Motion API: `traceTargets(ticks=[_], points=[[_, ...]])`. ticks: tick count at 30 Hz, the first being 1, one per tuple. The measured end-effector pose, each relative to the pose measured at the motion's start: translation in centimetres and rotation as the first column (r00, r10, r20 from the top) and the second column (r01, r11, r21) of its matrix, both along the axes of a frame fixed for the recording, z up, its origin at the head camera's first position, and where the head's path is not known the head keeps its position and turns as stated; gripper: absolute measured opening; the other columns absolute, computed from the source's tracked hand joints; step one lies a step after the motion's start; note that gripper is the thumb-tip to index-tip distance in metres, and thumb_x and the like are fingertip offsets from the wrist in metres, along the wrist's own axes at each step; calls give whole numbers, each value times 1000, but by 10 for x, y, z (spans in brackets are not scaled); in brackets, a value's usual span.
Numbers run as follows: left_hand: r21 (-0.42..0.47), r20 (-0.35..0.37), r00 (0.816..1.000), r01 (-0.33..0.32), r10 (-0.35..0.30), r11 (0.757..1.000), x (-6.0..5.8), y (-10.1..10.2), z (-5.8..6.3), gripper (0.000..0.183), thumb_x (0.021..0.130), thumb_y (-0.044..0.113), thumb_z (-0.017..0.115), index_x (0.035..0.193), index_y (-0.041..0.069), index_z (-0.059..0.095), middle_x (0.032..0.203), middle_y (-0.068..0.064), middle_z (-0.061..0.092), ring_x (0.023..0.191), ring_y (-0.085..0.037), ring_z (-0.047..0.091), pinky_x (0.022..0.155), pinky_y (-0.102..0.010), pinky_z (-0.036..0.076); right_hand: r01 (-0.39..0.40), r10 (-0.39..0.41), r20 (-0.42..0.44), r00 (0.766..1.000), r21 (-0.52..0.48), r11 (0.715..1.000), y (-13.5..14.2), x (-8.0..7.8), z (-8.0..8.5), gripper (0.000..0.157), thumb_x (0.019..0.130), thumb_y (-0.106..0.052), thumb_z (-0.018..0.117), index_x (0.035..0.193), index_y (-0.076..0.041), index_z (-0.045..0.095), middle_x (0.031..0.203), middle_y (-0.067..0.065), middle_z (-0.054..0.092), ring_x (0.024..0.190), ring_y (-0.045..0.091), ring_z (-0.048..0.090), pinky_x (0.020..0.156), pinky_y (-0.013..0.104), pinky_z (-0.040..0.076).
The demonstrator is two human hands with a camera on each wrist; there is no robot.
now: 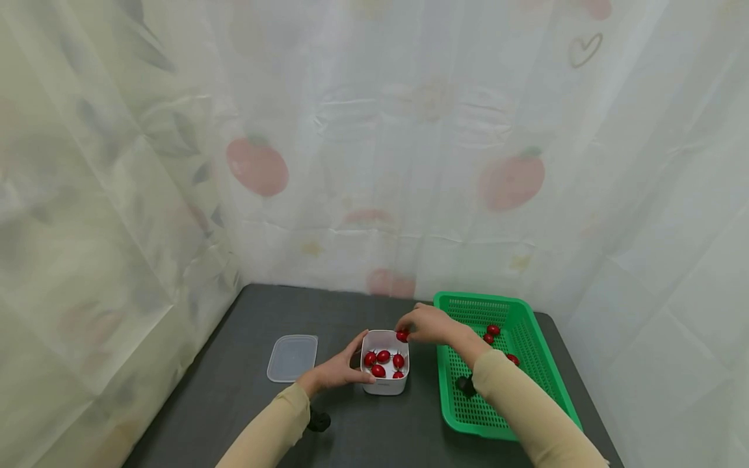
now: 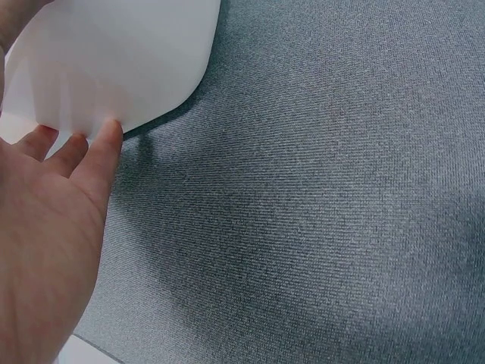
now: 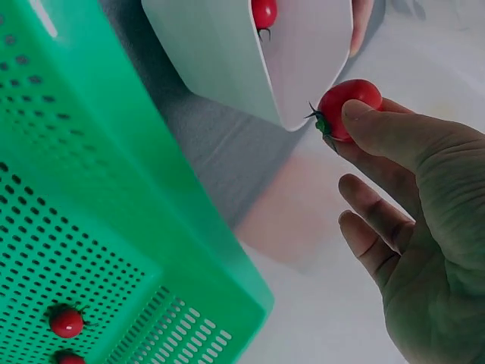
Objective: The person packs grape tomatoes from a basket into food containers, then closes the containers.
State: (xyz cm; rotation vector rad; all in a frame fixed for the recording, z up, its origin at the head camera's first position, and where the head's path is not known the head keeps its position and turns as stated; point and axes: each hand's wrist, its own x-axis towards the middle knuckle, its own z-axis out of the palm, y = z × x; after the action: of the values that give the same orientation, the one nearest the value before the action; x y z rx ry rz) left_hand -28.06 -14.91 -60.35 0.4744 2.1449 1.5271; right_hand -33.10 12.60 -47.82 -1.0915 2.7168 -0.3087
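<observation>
A white square plastic container (image 1: 384,386) stands mid-table with several cherry tomatoes (image 1: 383,356) inside. My left hand (image 1: 336,372) grips it from the left, thumb along the near rim and fingertips (image 2: 111,140) against its wall. Between thumb and index finger, my right hand (image 3: 424,163) pinches one cherry tomato (image 3: 351,106) with its green stem on. That tomato is beside the container's far right corner, at the rim. The other fingers of the right hand are loosely bent.
To the right, a green perforated basket (image 1: 541,364) holds a few more cherry tomatoes (image 1: 493,330), partly hidden by my right arm. A translucent lid (image 1: 292,359) lies left of the container. A patterned curtain (image 1: 374,162) hangs behind the dark table (image 1: 374,435).
</observation>
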Motion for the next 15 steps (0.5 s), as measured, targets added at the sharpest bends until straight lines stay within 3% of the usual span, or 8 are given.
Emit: traceTargets(ticks=[8,15], points=[[8,8,1000,-2,2,1000,0,0,-1,108,91,26,80,166,28,2,169,-13,15,152,-38,20,114,-58,33,-16,15,10,1000,54,998,-18,0,-4,23,92,-13,77,113,-20,79,101,-8,73,93,14,51,78,31,48],[3,2,1000,6,-6,1000,0,-1,-1,108,92,25,80,166,29,1,169,-13,14,153,-37,18,115,-59,32,-1,-2,32,999,95,995,-35,2,-11,20,91,-13,78,109,-21,80,99,-9,72,91,13,50,75,30,48]])
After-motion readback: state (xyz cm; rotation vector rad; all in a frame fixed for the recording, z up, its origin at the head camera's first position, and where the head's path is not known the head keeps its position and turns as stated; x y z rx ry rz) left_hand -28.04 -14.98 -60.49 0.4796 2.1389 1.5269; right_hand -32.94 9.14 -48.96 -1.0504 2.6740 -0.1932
